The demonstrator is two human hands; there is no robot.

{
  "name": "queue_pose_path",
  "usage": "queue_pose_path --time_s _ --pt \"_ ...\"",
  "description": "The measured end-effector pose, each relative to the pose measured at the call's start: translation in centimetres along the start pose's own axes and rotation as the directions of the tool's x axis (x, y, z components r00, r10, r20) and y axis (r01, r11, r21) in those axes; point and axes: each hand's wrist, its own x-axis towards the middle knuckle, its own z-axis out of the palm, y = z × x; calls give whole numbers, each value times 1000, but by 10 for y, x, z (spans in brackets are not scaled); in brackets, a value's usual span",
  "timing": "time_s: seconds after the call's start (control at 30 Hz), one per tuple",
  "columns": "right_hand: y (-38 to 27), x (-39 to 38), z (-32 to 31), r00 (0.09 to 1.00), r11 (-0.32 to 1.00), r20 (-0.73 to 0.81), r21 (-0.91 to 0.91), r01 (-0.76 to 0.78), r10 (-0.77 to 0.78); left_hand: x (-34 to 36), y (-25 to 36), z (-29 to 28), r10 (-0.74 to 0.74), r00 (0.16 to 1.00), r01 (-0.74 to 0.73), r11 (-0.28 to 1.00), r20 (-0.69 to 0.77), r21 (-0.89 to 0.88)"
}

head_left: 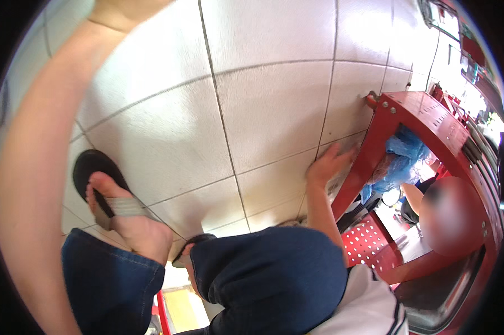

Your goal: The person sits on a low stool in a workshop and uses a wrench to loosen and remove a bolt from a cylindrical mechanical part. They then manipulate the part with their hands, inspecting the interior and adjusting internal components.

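Observation:
My left arm stretches up along the left side of the head view. Only the wrist and part of my left hand (130, 12) show at the upper edge; its fingers lie outside the picture. My right hand (327, 166) is low over the pale floor tiles, beside the leg of a red metal cart (357, 167). Its fingers are spread and slightly blurred, with nothing seen in them. Whether the fingertips touch the cart leg or the floor, I cannot tell. A crumpled blue plastic bag (405, 159) shows inside the cart frame.
A red caster (372, 100) sits at the cart's corner. Inside or beyond the frame are a red perforated panel (366, 240), a dark tray (441, 301) and another person's arm (412, 196). My knees in blue jeans (274, 279) and sandalled foot (132, 215) occupy the near side.

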Motion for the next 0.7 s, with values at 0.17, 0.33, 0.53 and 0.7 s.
queue_pose_path --time_s 0.17,0.33,0.53,0.7 --pt "68 73 8 959 973 -164 44 -227 231 -2 -7 26 -111 992 105 989 -52 -106" --pt "64 84 17 914 910 43 86 -406 403 -3 -12 25 -159 985 143 971 -70 -194" --pt "35 75 -6 839 854 246 72 -516 486 -4 -12 32 -237 971 219 936 -35 -276" --pt "-20 39 -10 924 931 139 38 -364 356 -3 -19 -4 -277 956 292 896 94 -333"
